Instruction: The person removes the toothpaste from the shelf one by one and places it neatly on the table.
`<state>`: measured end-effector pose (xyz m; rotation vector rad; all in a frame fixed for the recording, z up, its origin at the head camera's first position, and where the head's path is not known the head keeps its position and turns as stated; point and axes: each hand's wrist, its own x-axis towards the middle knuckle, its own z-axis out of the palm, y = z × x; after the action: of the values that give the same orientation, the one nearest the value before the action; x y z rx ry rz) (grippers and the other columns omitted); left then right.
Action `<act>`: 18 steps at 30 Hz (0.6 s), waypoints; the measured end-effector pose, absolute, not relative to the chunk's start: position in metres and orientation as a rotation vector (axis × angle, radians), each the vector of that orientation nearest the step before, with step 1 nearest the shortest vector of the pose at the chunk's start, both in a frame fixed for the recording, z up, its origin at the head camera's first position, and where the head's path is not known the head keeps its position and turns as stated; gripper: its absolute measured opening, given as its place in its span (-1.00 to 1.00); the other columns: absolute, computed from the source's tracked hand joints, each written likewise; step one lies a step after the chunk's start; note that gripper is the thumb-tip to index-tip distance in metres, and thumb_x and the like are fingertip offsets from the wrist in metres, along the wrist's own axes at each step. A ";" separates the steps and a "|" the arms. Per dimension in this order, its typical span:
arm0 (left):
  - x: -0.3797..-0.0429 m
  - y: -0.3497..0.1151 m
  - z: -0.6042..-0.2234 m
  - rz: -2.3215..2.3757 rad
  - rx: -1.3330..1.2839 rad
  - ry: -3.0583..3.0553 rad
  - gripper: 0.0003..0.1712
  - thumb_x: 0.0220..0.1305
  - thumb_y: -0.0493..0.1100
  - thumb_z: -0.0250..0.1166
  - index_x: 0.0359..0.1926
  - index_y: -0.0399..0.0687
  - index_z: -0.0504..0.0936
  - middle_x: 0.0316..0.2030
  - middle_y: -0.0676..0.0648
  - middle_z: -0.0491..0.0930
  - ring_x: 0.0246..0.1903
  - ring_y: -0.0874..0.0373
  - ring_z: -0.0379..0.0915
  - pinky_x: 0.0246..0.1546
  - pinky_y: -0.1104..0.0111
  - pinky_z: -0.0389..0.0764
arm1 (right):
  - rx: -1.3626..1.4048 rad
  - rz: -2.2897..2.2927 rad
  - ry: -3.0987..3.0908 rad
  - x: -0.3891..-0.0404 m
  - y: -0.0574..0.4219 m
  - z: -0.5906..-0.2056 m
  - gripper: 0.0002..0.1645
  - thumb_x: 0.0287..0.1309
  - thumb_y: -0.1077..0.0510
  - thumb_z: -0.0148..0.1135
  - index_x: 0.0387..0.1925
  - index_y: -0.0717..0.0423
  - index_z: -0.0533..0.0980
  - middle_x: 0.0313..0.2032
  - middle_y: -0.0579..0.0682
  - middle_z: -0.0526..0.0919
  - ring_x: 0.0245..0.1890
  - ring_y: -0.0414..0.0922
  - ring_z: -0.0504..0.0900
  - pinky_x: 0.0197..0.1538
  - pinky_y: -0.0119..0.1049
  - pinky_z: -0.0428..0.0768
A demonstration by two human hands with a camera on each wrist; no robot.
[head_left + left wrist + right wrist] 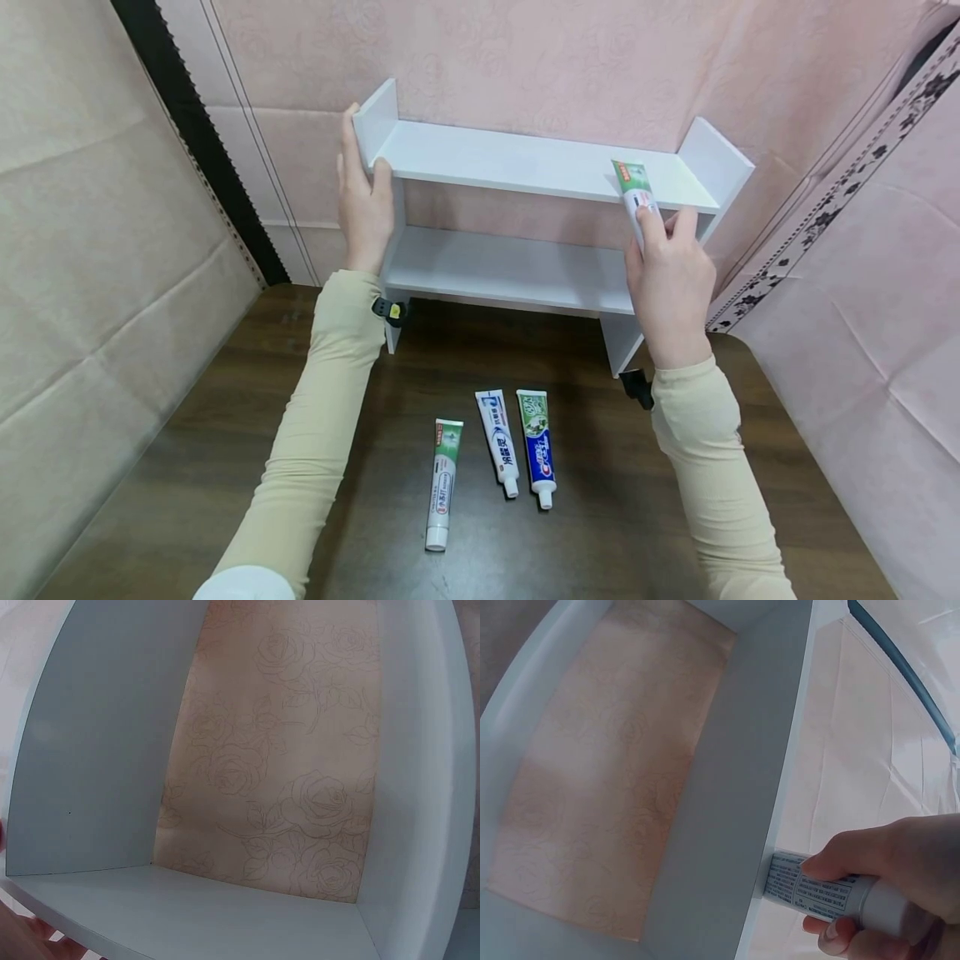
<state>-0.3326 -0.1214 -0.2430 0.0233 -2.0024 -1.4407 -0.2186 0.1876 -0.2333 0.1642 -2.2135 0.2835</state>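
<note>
A white two-tier shelf (525, 162) stands at the back of the table. My left hand (366, 200) grips its left side panel near the top, thumb in front; in the left wrist view, fingers (30, 937) show at the panel's edge. My right hand (671, 292) pinches a green and white toothpaste tube (636, 187) at the upper tier's right end. Its flat end overlaps the upper board, and the cap end is in the hand. In the right wrist view the tube (810, 889) shows printed text beside the board's front edge.
Three more toothpaste tubes lie on the dark wooden table (225, 475): a green and white one (442, 483), a white and blue one (498, 437) and a green and blue one (537, 442). Pale cloth walls (525, 58) enclose the back and both sides.
</note>
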 end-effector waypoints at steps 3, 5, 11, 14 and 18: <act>-0.333 -0.121 -0.243 -1.434 0.022 -2.003 -0.26 0.38 -0.08 -0.09 0.46 0.64 -0.07 0.36 0.06 0.24 0.09 0.24 0.30 0.05 0.24 0.43 | 0.163 0.273 -2.204 -0.217 0.188 -0.236 -0.61 0.23 0.32 0.12 0.10 0.23 0.51 -0.23 0.37 0.45 -0.51 0.26 0.56 -0.48 0.08 0.53; -0.334 -0.121 -0.243 -1.432 0.023 -2.001 -0.26 0.37 -0.08 -0.09 0.45 0.65 -0.06 0.36 0.07 0.25 0.10 0.24 0.31 0.05 0.24 0.43 | 0.165 0.270 -2.193 -0.216 0.188 -0.237 -0.62 0.24 0.32 0.11 0.10 0.23 0.52 -0.24 0.37 0.45 -0.53 0.25 0.55 -0.49 0.07 0.53; -0.334 -0.121 -0.243 -1.427 0.031 -2.007 -0.26 0.37 -0.07 -0.09 0.45 0.67 -0.07 0.36 0.08 0.25 0.11 0.23 0.31 0.05 0.21 0.42 | 0.177 0.279 -2.169 -0.212 0.189 -0.242 -0.63 0.25 0.32 0.08 0.09 0.25 0.53 -0.26 0.37 0.44 -0.54 0.24 0.54 -0.50 0.07 0.53; -0.334 -0.121 -0.243 -1.437 0.031 -2.006 -0.26 0.38 -0.07 -0.09 0.45 0.65 -0.07 0.36 0.08 0.25 0.11 0.22 0.31 0.06 0.21 0.42 | 0.180 0.281 -2.170 -0.210 0.190 -0.245 -0.63 0.24 0.33 0.10 0.08 0.24 0.53 -0.26 0.37 0.43 -0.51 0.25 0.56 -0.48 0.08 0.55; -0.334 -0.122 -0.244 -1.443 0.025 -2.007 -0.26 0.39 -0.07 -0.09 0.46 0.65 -0.08 0.37 0.08 0.23 0.13 0.21 0.31 0.09 0.21 0.42 | 0.184 0.280 -2.171 -0.206 0.190 -0.248 -0.63 0.22 0.33 0.12 0.08 0.24 0.53 -0.25 0.38 0.43 -0.48 0.27 0.59 -0.46 0.09 0.56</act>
<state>-0.3335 -0.1216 -0.2435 0.0249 -2.0075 -1.4431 -0.2064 0.1901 -0.2475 0.1840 -2.1709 0.2804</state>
